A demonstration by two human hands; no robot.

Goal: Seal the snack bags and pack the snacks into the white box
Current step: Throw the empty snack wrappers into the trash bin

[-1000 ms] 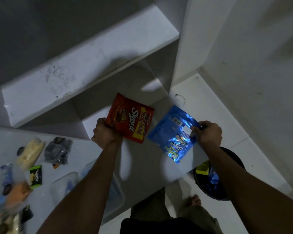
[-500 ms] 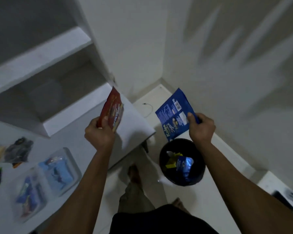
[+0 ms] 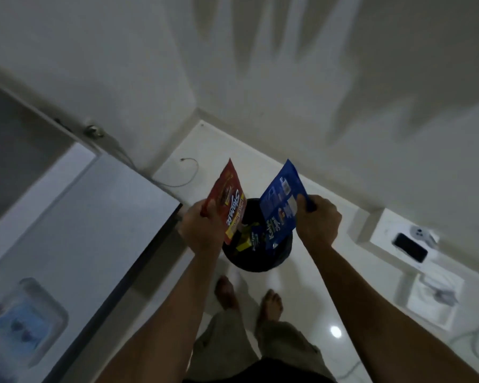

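Item 1, at 8 o'clock in my view: a clear plastic lidded container [image 3: 25,322] holding blurred blue packets, resting on the white tabletop [image 3: 89,217]. Whether this is the white box I cannot tell.

Item 2, centre, just left of 12 o'clock from my feet: my left hand [image 3: 202,230], fingers curled and pinching the lower edge of a flat red foil snack wrapper with yellow trim [image 3: 227,200]. The wrapper stands nearly upright and hangs limp, so I judge it empty.

Item 3, directly below both hands: a round black waste bin [image 3: 284,257] on the white tiled floor, with yellow and blue wrapper scraps inside.

Item 4, at 1 o'clock from the bin: my right hand [image 3: 317,222], thumb and fingers clamped on the side edge of a flat blue foil snack wrapper [image 3: 281,205], held tilted above the bin's mouth.

Item 5, at 3 o'clock: a dark phone [image 3: 409,247] on a low white ledge.

Status: both wrappers are poised over the bin, not yet let go. This looks like clearing away packaging. No white box is plainly visible here, so I judge sealing and packing largely outstanding.
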